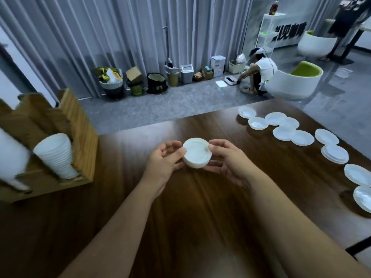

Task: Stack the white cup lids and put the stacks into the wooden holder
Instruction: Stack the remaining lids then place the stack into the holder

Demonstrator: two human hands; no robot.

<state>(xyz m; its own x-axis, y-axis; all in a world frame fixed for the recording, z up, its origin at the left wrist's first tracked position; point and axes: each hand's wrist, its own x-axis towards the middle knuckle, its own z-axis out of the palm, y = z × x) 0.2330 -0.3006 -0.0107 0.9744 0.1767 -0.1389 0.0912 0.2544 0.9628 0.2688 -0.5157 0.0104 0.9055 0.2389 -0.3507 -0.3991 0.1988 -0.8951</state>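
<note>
Both hands hold a short stack of white lids (196,152) above the middle of the dark wooden table (180,207). My left hand (164,159) grips its left side with curled fingers, and my right hand (226,159) grips its right side. The wooden holder (80,137) stands at the table's left edge. A long stack of white lids (56,155) leans inside it, and a second white stack (10,157) shows blurred at the far left. Several loose white lids (281,125) lie scattered along the table's right side, down to the right edge (359,175).
Beyond the table's far edge is grey floor with bins and boxes (152,81) along a curtain. A person (259,71) crouches on the floor at the back right beside a white and green chair (297,81).
</note>
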